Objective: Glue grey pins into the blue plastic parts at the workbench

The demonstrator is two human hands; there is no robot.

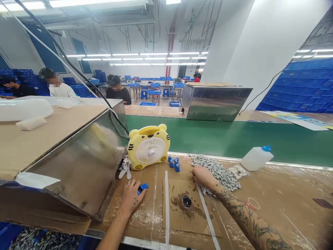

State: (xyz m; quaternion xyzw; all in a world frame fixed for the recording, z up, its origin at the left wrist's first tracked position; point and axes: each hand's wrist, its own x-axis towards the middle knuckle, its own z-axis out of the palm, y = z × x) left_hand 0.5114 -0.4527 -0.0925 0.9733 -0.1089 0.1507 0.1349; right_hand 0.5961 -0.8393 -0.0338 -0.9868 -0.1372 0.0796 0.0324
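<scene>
My left hand (131, 196) rests low on the cardboard-covered bench, with thumb and fingers closed around a small blue plastic block (143, 188). My right hand (204, 176) is at the left edge of a heap of small grey parts (218, 170); its fingers are curled together, and whatever they pinch is hidden. Between the two hands lies a cardboard sheet (179, 222) with wet stains, held by strips of white tape. A small round container with a dark opening (187, 201) stands on it. Several similar blue blocks (174, 163) sit together beyond the sheet.
A yellow animal-faced fan (149, 147) stands at the back, beside white gloves (126, 167). A metal box (78, 173) borders the left. To the right are a white bottle with blue cap (257, 158) and a tape roll (253, 203). Behind runs a green conveyor belt (171, 135).
</scene>
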